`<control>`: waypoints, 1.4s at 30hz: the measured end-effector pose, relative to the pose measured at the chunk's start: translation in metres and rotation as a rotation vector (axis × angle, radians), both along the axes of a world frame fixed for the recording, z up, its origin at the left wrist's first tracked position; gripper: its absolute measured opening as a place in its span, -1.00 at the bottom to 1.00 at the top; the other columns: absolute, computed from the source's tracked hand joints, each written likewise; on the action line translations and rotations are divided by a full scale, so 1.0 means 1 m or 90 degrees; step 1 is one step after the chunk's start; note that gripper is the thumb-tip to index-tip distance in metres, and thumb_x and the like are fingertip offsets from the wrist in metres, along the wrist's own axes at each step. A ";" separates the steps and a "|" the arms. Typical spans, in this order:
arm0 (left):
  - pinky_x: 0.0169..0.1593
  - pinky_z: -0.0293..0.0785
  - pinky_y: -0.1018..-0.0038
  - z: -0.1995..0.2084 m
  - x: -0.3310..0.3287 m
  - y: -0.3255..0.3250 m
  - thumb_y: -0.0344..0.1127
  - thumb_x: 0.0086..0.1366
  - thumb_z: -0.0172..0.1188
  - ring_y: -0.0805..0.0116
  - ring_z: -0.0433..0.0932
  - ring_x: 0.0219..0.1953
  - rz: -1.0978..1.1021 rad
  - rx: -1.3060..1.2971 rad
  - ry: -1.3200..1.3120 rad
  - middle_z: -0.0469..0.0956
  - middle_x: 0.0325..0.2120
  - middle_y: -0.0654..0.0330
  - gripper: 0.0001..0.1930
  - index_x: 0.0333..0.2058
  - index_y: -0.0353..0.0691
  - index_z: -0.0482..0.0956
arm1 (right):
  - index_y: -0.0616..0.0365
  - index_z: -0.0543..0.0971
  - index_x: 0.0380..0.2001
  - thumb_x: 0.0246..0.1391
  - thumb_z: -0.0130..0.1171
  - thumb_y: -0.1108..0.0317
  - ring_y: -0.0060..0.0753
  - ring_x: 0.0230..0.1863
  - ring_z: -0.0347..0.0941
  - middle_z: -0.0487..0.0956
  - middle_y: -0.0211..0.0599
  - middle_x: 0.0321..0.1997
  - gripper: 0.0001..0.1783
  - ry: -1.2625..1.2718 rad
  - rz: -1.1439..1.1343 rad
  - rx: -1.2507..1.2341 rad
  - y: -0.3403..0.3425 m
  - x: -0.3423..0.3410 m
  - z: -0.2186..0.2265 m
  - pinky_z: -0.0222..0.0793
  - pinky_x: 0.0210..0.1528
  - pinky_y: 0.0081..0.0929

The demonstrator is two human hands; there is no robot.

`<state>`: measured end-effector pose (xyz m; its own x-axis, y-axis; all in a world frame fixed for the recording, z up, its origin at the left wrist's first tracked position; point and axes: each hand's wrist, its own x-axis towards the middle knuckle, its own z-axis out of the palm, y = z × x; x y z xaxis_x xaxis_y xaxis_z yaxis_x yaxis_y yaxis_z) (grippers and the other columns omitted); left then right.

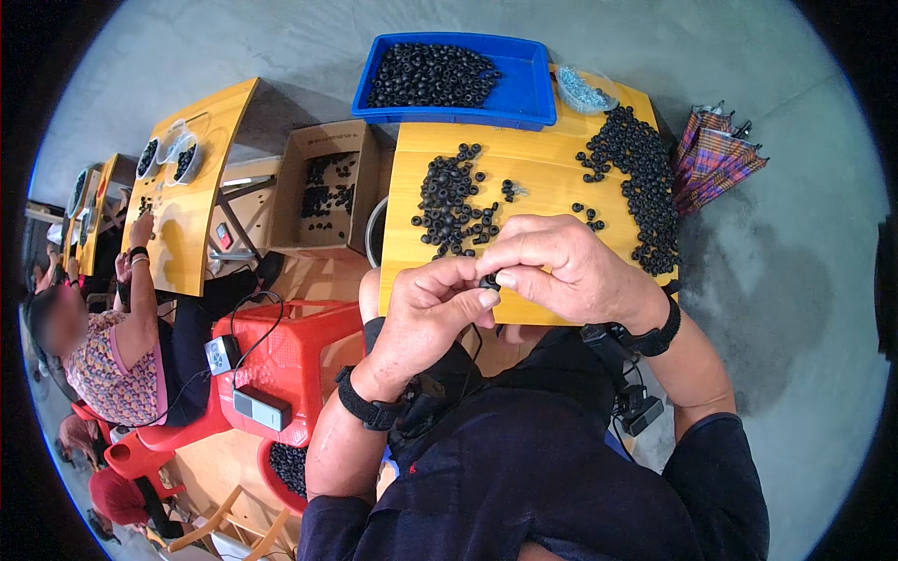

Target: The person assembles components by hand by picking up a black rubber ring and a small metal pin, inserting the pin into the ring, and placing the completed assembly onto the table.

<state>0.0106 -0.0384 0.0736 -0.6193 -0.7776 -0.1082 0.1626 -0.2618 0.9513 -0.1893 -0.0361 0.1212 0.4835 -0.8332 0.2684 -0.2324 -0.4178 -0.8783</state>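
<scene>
Yellow table (538,154) with a blue tray (524,89), clear bowl (607,86) and loose black parts (645,178) in clusters.

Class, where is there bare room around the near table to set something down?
The yellow tabletop is bare beside the blue tray, between the left heap and right heap of black rings; the tray's right end is too. Crowded: both heaps, the tray's left, and the front middle, where the left hand and right hand meet.

Black piece (489,281) mostly hidden between the fingertips (488,299), perhaps ring-shaped, pale bits (521,191) just beyond the fingertips too small to tell, bucket (376,234) left of them partly hidden by the table (412,140)
</scene>
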 end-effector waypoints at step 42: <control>-0.39 0.52 0.61 0.004 -0.001 0.005 -0.50 0.23 0.17 0.52 0.56 -0.52 0.034 0.044 -0.023 0.58 -0.48 0.21 -0.89 -0.28 -0.39 0.55 | 0.26 0.59 -0.42 0.05 0.16 0.44 -0.68 -0.56 0.45 0.55 -0.43 -0.58 -0.89 0.013 -0.067 0.351 0.004 0.007 0.008 0.39 -0.48 -0.67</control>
<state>0.0094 -0.0330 0.0780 -0.5713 -0.7997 -0.1844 0.1446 -0.3192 0.9366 -0.1824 -0.0320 0.1289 0.3901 -0.8916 -0.2300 -0.2680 0.1290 -0.9547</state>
